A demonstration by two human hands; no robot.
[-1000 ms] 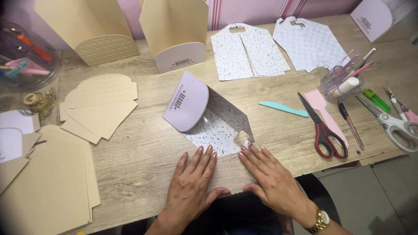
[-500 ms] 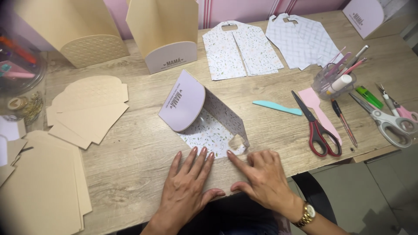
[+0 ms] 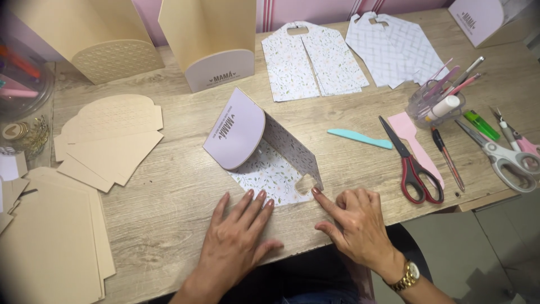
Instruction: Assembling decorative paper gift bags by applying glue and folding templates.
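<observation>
On the table edge, your flat, open left hand [image 3: 236, 242] and right hand [image 3: 354, 225] press the paper box [image 3: 264, 149]; next, I think, fold its side up.

Under the left hand [image 3: 236, 242] lies a matt, grainy wooden table [image 3: 169, 202]. At the right hand's [image 3: 354, 225] fingertip, a matt floral paper box [image 3: 264, 152]. Beyond, scissors [image 3: 413, 163] with shiny metal blades and glossy plastic handles.

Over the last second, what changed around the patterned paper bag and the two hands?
The right hand slid a little left, its forefinger now at the cut-out handle of the patterned paper bag. The left hand stayed flat on the table, fingertips at the bag's edge. Nothing was gripped or released; the red scissors kept their place.
</observation>
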